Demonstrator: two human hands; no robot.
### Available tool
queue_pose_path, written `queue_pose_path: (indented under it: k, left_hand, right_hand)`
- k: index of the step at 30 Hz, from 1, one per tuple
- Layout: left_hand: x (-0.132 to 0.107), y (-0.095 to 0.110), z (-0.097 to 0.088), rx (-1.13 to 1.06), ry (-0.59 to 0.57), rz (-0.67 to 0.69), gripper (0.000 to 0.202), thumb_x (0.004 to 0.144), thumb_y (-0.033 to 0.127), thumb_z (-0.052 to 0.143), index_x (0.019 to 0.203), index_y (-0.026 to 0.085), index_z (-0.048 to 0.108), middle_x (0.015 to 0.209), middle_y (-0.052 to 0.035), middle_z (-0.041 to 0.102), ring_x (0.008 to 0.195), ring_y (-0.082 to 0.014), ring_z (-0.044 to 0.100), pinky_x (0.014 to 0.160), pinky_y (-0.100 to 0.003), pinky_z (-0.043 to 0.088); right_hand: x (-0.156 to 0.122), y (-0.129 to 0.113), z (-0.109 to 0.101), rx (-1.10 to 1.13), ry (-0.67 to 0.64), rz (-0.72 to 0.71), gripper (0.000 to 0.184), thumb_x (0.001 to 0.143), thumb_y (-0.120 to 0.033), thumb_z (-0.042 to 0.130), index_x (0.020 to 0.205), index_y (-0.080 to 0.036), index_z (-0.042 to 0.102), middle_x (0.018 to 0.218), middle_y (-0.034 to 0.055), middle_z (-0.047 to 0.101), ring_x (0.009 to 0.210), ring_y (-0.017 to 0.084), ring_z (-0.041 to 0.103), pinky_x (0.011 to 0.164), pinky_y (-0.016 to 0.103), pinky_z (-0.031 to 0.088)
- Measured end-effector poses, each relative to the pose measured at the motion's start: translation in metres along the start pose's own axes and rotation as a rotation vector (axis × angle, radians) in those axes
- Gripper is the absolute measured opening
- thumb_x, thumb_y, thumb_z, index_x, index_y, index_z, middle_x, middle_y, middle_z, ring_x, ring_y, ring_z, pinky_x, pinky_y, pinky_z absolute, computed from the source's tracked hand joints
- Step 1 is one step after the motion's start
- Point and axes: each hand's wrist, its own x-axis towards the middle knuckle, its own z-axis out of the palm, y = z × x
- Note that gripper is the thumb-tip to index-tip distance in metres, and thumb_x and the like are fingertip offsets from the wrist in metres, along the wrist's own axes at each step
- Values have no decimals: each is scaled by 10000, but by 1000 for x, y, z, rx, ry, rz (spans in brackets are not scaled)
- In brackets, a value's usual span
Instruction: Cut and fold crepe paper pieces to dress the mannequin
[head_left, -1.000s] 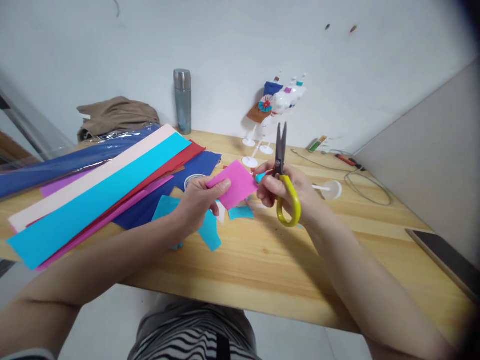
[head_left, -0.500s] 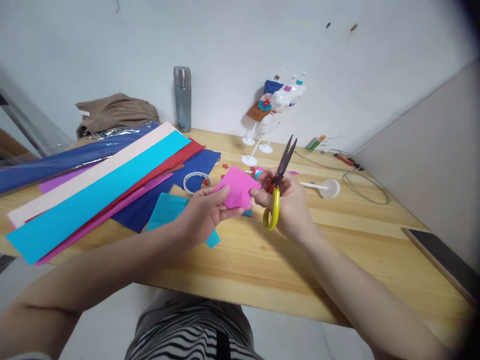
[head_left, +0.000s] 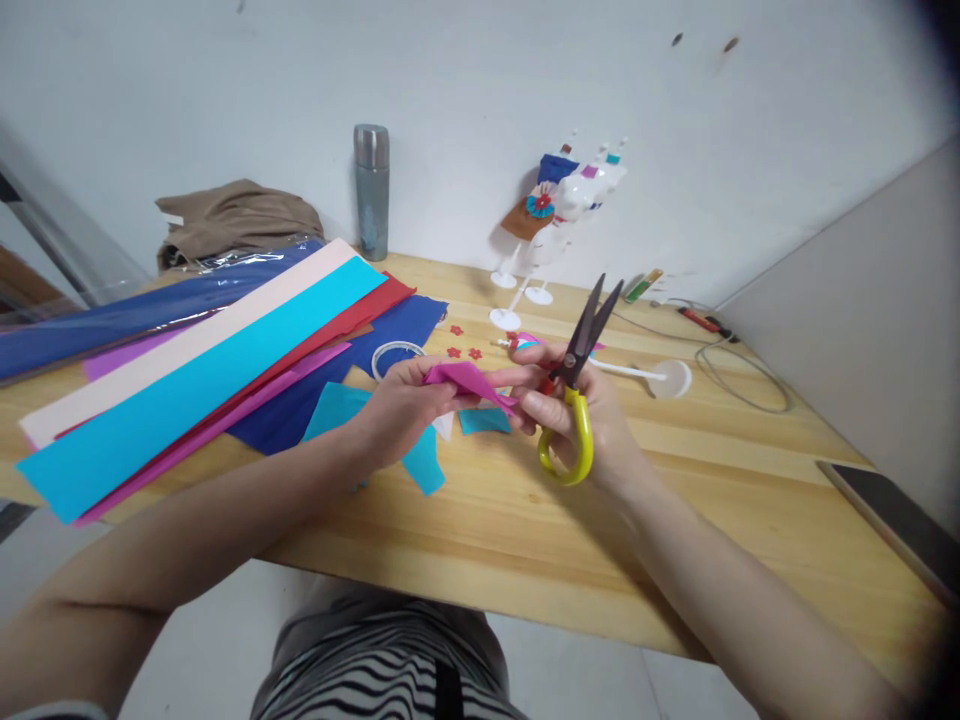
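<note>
A small piece of pink paper point(head_left: 466, 378), now tilted and bent, is pinched in my left hand point(head_left: 405, 400) above the table. My right hand point(head_left: 592, 420) carries scissors point(head_left: 577, 385) with yellow handles and dark blades; the blades point up and away, slightly apart. Fingertips of my right hand touch the right end of the pink paper. Below the hands lie cut turquoise paper pieces point(head_left: 424, 462) and a small turquoise square point(head_left: 484, 419). Little red flowers point(head_left: 454, 353) are scattered just beyond, with a roll of tape point(head_left: 397, 352) partly behind my left hand.
Long coloured paper strips point(head_left: 217, 375) cover the left side, beside brown cloth point(head_left: 240, 225) and a flask point(head_left: 372, 195). White stands with decorations point(head_left: 574, 200) are at the back. A white stick with round base point(head_left: 667, 379), a cable point(head_left: 739, 395) and a phone point(head_left: 889, 520) lie right.
The pink paper has gone from facing me flat to tilted nearly edge-on and bent. The scissors have shifted slightly right, their blades a little wider apart. The view has shifted slightly.
</note>
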Motion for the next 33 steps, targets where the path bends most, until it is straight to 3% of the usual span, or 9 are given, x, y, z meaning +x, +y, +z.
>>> queue_pose_path:
  k: [7, 14, 19, 24, 29, 33]
  left_hand:
    - [0, -5, -4, -40, 2, -18, 31, 701, 142, 783, 719, 160, 765, 851, -61, 798, 871, -195, 752, 956, -386, 569]
    - [0, -4, -5, -115, 7, -42, 98, 669, 165, 843, 738, 148, 776, 809, -57, 788, 883, -218, 766, 1026, -434, 541]
    - [1, -7, -7, -127, -29, -43, 80, 680, 174, 831, 721, 144, 769, 830, -74, 793, 925, -249, 765, 1059, -474, 515]
    - [0, -8, -9, -112, -39, -71, 156, 684, 166, 834, 826, 135, 776, 882, -95, 794, 977, -266, 753, 1050, -470, 511]
    - [1, -9, -12, -198, -42, -68, 373, 673, 119, 754, 1044, 155, 742, 1094, -106, 779, 1106, -272, 708, 1065, -456, 491]
    - [0, -7, -11, -285, -34, -123, 400, 756, 312, 754, 1126, 182, 675, 1146, -100, 744, 1188, -302, 672, 1063, -454, 474]
  right_hand:
    - [-6, -2, 4, -128, 70, -105, 419, 662, -406, 934, 944, -319, 635, 817, 2, 770, 602, 172, 600, 596, 359, 510]
    - [-12, 1, 6, -264, 32, -331, 355, 735, -332, 890, 986, -315, 639, 885, 28, 793, 547, 172, 573, 519, 356, 457]
    - [-15, 5, 8, -324, 56, -433, 297, 773, -202, 846, 975, -328, 670, 850, 4, 779, 626, 182, 679, 539, 329, 495]
    - [-14, 3, 9, -276, 49, -372, 298, 749, -196, 862, 943, -311, 667, 715, -36, 705, 582, 158, 665, 545, 307, 511]
    - [-12, 3, 5, -135, 26, -277, 295, 732, -250, 871, 945, -284, 670, 717, -38, 701, 568, 128, 628, 554, 283, 513]
    - [-10, 4, 4, -98, 64, -184, 331, 672, -291, 894, 894, -274, 650, 689, -36, 680, 550, 123, 586, 527, 277, 493]
